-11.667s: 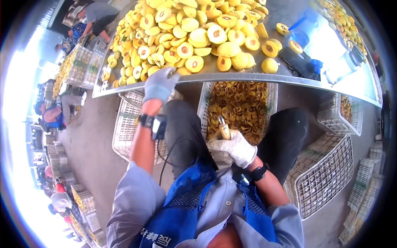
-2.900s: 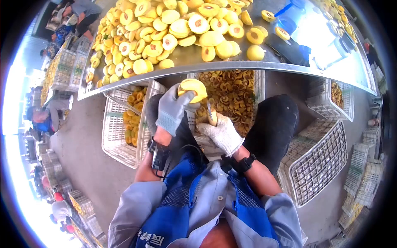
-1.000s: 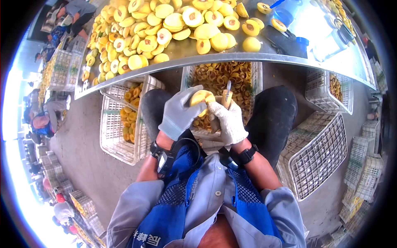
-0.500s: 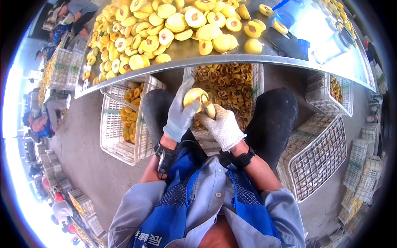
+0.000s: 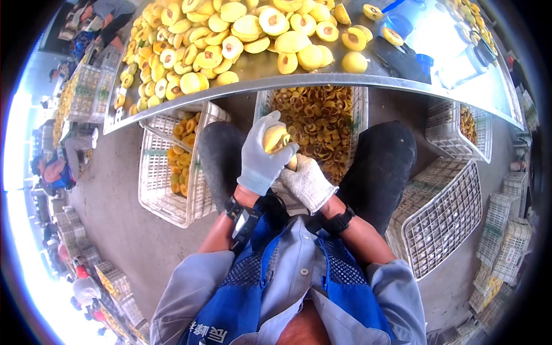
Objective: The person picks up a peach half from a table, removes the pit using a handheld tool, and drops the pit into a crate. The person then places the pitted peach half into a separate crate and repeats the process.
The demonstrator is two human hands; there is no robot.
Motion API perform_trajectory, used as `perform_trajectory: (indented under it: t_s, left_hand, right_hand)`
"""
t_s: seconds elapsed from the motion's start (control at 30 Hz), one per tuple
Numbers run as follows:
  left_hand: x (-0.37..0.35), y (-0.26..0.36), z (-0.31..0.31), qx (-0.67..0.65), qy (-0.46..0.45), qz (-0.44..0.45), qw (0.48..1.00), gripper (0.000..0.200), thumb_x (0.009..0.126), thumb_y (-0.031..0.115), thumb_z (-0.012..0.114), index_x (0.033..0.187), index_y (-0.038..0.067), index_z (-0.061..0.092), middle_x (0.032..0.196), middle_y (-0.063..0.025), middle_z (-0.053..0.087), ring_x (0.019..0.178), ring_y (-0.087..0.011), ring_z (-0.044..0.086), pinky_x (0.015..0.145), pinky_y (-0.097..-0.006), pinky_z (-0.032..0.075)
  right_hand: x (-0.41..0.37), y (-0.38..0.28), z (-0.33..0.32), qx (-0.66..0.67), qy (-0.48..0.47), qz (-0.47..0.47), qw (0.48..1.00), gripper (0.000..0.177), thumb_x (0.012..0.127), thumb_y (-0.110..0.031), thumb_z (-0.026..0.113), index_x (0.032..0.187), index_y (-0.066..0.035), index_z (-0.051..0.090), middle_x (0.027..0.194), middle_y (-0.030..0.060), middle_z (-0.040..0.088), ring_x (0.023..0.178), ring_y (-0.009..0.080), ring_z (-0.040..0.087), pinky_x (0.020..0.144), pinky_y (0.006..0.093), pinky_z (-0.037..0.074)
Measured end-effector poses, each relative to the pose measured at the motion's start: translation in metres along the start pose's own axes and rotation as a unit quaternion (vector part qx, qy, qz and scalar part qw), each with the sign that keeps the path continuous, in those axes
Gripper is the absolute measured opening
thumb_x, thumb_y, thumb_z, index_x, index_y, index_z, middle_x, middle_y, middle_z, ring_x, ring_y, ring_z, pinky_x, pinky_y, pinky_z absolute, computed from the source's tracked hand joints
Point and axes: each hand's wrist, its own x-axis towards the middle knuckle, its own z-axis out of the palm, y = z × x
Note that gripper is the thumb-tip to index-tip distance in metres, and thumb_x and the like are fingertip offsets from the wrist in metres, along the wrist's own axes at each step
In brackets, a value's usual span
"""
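In the head view my left hand, in a pale grey glove, is closed around a yellow peach half. Its fingers cover part of the fruit. My right hand, in a white knitted glove, grips the tan handle of a small pitting knife. The knife's curved metal end is at the fruit, mostly hidden by my left thumb. Both hands are between my knees, above a white crate of brownish-orange peel or core scraps.
A metal table ahead bears a heap of peach halves and a blue cup. At left stands a crate with orange fruit halves. A tilted crate lies at right. Other people sit at far left.
My left hand has rolled over the peach half, so its fingers and thumb now cover more of the fruit and the knife's curved end. My right hand has shifted slightly downward.
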Motion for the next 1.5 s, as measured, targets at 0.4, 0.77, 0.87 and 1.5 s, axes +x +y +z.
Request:
perform_trajectory:
  t_s: [0.4,0.77,0.87,1.5]
  left_hand:
    - [0.0,-0.001,-0.013,-0.079,-0.092,-0.075,0.99,0.053,0.078,0.0,0.082,0.128,0.0,0.066,0.12,-0.0108,0.073,0.11,-0.0191,0.07,0.095,-0.0306,0.056]
    - [-0.004,0.001,-0.021,-0.128,-0.147,-0.041,0.98,0.049,0.082,0.003,0.081,0.129,-0.001,0.066,0.12,-0.0098,0.073,0.11,-0.0164,0.07,0.095,-0.0293,0.056]
    - [0.008,0.007,-0.035,-0.127,-0.246,-0.115,0.954,0.036,0.088,0.008,0.075,0.122,-0.002,0.071,0.119,-0.0106,0.073,0.111,-0.0161,0.069,0.096,-0.0304,0.054]
    - [-0.011,-0.013,-0.013,-0.688,-0.163,-0.196,0.68,0.039,0.098,0.031,0.068,0.124,0.002,0.065,0.114,-0.0208,0.072,0.102,-0.0327,0.073,0.086,-0.0405,0.06]
  right_hand:
    - [-0.006,-0.001,-0.01,0.006,-0.099,0.037,0.994,0.022,0.094,-0.012,0.072,0.114,-0.003,0.072,0.092,0.0038,0.073,0.079,0.0136,0.068,0.07,0.0293,0.054]
    - [-0.012,-0.002,-0.016,0.092,-0.18,0.109,0.973,0.013,0.092,-0.011,0.076,0.102,-0.005,0.07,0.071,-0.0021,0.062,0.058,0.0071,0.057,0.051,0.0239,0.044]
    - [-0.01,-0.004,-0.009,-0.033,-0.146,0.054,0.987,0.01,0.091,-0.011,0.076,0.096,-0.006,0.069,0.07,-0.0023,0.062,0.058,0.0071,0.057,0.052,0.0246,0.044]
    - [-0.02,-0.024,-0.014,0.117,-0.3,0.088,0.943,0.025,0.084,-0.02,0.085,0.094,0.0,0.074,0.067,0.0039,0.064,0.047,0.0105,0.053,0.041,0.0252,0.038]
